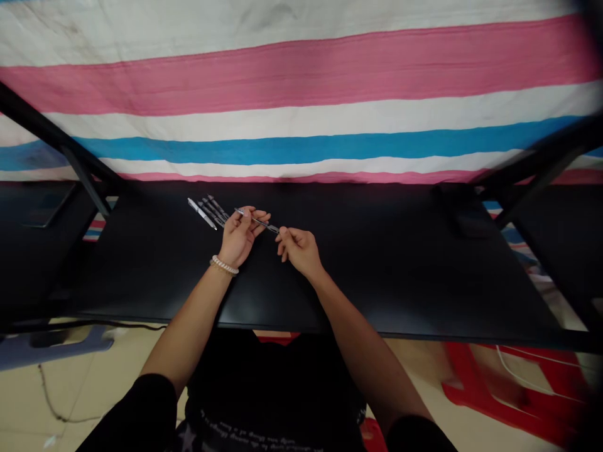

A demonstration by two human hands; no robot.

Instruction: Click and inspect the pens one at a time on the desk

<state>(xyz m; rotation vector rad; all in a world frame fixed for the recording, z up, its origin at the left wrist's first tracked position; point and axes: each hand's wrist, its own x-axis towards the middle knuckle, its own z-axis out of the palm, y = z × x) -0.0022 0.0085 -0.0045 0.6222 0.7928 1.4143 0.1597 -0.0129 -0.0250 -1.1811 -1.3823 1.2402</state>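
Between my two hands a slim dark pen (260, 222) is held at a slant above the black table. My left hand (241, 235), with a pale beaded bracelet at the wrist, pinches its upper left part between thumb and fingers. At its lower right end, my right hand (298, 248) has thumb and fingertips closed on it. Just left of my left hand lie a white pen (201, 213) and several dark pens (213, 209) side by side, their lower ends partly hidden by that hand.
The black table (400, 270) has metal frame bars at both sides. A dark object (464, 210) sits at its right back. Behind hangs a striped sheet (301, 75). A red stool (513, 389) stands on the floor at the right.
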